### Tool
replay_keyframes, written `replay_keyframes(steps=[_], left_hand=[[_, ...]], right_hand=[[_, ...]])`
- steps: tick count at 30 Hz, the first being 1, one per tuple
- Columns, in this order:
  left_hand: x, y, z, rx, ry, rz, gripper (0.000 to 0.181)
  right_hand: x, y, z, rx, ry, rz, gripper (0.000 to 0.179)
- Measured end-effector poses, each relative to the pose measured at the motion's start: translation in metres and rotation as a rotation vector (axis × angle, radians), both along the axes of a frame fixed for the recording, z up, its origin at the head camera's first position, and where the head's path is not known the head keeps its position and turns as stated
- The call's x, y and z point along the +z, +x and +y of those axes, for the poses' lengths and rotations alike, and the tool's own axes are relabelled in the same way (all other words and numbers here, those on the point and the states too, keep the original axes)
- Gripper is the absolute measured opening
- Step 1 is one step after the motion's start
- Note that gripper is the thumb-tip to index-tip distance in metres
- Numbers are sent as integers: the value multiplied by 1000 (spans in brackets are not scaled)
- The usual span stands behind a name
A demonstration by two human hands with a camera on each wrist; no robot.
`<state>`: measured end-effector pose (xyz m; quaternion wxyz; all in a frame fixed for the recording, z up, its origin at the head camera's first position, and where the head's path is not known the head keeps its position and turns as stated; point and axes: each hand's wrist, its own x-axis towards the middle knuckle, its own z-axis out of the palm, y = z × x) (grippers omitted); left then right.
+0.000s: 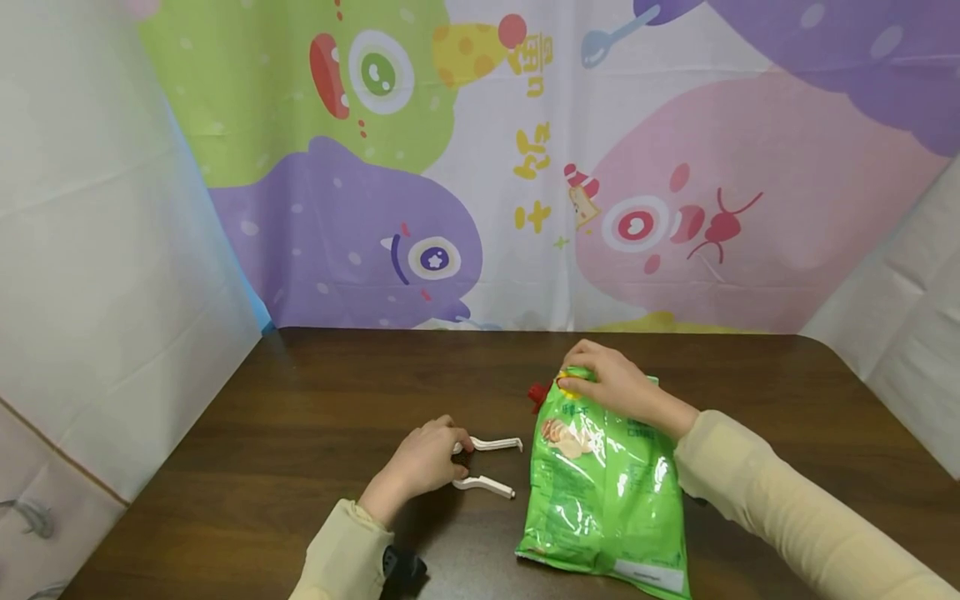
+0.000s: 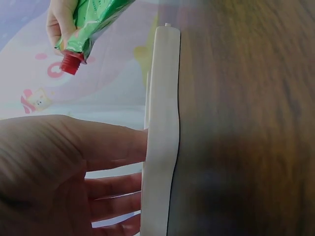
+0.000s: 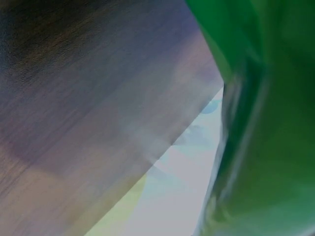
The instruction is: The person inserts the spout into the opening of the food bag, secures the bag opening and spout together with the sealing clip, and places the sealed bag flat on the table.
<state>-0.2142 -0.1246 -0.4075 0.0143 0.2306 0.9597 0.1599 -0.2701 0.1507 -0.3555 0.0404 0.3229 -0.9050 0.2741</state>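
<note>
My left hand [image 1: 422, 458] pinches a white bag clip [image 1: 489, 486] between thumb and fingers, low over the table. Its two arms are spread and point right toward a green plastic bag [image 1: 600, 508]; the far arm ends in a small hook. Seen from the left wrist, the clip [image 2: 165, 93] runs upright past the fingertips. My right hand [image 1: 611, 382] grips the bag by its upper end, thumb on the printed front. A red threaded spout [image 1: 537, 396] juts from the upper left corner of the bag. In the right wrist view the green bag [image 3: 275, 128] hides the fingers.
Under both hands is a dark brown wooden table [image 1: 315, 392]. A cartoon-printed curtain [image 1: 555, 275] hangs behind its far edge, and pale cloth [image 1: 112, 208] closes off the left side. A black wrist device [image 1: 402, 571] sits by the left sleeve.
</note>
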Motion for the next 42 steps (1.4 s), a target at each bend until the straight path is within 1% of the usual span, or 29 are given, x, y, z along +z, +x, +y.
replay_keyframes(steps=[2,5,6,7,9,12,13,14,17,20,22,25,27,31,37,42], left_hand=[[-1,0,0,17,-7,-12,26],[-1,0,0,26,8,-14,30],[-1,0,0,23,13,-11,31],[-3,0,-1,9,14,8,31],[-2,0,-3,-9,35,0,31],[-1,-2,-7,-40,72,-43,28],[0,-2,-9,-51,91,-62,26],[2,-2,-10,-53,111,-98,24],[5,-3,-17,-110,142,-159,16],[7,-3,-23,-191,134,-199,11],[7,-2,-25,-232,116,-199,12],[7,-2,-24,-254,86,-161,16],[5,-2,-24,-256,80,-136,17],[3,-4,-24,-233,104,-128,19],[1,-7,-27,-151,186,-128,18],[0,-9,-28,-117,263,-120,14]], right_hand=[[0,0,0,-1,-2,1,13],[-1,0,0,-3,-5,-1,13],[-1,0,0,-3,-5,-1,13],[-1,0,0,-3,-6,-3,13],[-1,0,0,-5,-4,-4,13],[-1,0,0,-5,-2,-4,13],[0,0,0,-5,-1,-4,13],[0,0,0,-5,-2,-3,13],[-1,0,0,-6,-1,-6,13],[-1,0,0,-6,0,-7,13],[-1,1,0,-7,2,-6,13],[-1,2,0,-9,-1,-8,13],[0,2,-1,-7,-2,-12,13],[-1,2,-1,-6,-1,-12,13],[-2,2,-1,-2,-4,13,13],[-2,2,-1,-1,2,21,13]])
